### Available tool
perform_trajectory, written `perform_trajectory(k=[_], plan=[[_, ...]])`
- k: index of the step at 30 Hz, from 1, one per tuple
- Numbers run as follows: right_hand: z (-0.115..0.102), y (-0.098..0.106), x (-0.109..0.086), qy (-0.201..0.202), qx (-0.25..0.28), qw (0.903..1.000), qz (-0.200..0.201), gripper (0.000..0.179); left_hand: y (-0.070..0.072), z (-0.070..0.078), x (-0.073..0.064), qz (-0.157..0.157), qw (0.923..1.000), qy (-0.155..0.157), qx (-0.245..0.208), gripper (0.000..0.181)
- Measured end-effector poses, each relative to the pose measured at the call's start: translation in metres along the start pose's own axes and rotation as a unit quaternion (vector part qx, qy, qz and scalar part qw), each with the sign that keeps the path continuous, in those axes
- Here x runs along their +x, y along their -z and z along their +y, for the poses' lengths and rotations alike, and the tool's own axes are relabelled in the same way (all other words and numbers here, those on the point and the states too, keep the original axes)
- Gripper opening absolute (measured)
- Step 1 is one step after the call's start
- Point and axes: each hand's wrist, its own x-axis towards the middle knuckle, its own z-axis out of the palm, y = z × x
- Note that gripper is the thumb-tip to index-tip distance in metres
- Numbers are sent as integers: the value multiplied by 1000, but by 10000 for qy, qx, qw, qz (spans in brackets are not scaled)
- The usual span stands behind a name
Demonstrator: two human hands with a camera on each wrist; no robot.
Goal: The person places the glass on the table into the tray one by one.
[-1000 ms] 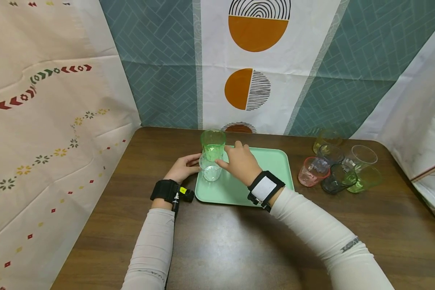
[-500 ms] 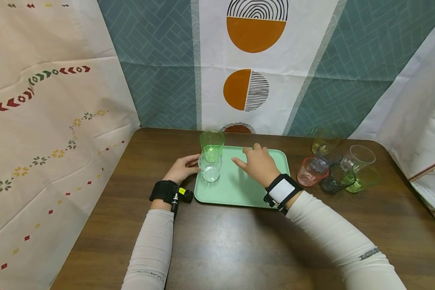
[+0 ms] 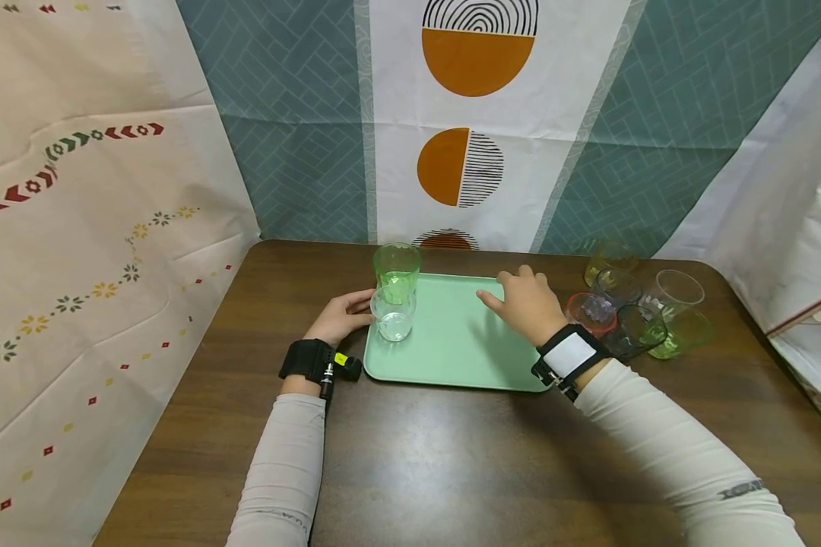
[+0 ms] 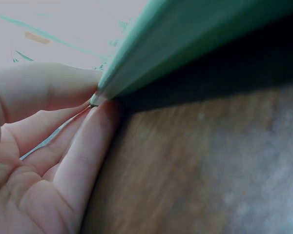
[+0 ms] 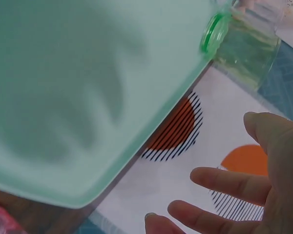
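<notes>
We have a green tumbler (image 3: 397, 264) and a clear tumbler (image 3: 393, 317) on the mint-green tray (image 3: 451, 351); our left hand (image 3: 342, 315) pinches its edge. Our right hand (image 3: 528, 305), fingers spread, holds nothing. Perhaps six overlapping tumblers (image 3: 641, 330) remain off it.

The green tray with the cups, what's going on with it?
A person's left hand is holding the left edge of the tray. The right hand is over the tray's right side, holding nothing. A green cup and a clear cup stand at the left end. More cups are on the table, to the right.
</notes>
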Motion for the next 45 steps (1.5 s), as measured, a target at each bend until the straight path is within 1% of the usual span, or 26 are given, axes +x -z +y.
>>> perform_trajectory(k=[5,12,16,21,25,31,34,41,45], plan=[[14,8,-4,-36,-75,10000,17,54,0,6,-4,-35,10000,-35,14,57],[34,17,-10,4,-212,9998,44,48,-2,24,-14,-111,9997,-39,-191,57],[45,23,-14,-81,-216,9997,-33,48,-3,27,-15,-142,9998,-10,-172,57],[57,30,-20,-422,-169,9989,-115,49,-3,25,-15,-153,9997,-59,-185,57],[67,34,-26,-716,-149,9970,-245,49,-2,19,-12,-116,9998,-95,-133,57],[80,38,-33,-956,-153,9942,-464,53,0,4,-4,-63,9999,-132,19,57],[85,40,-35,-1007,-208,9931,-563,57,1,1,-2,-36,9999,-142,-43,56],[93,44,-38,-1099,-276,9906,-770,65,0,3,-2,-64,9999,-78,-96,56],[94,44,-38,-1049,-268,9912,-764,67,-1,15,-9,-104,9998,-76,-156,56]])
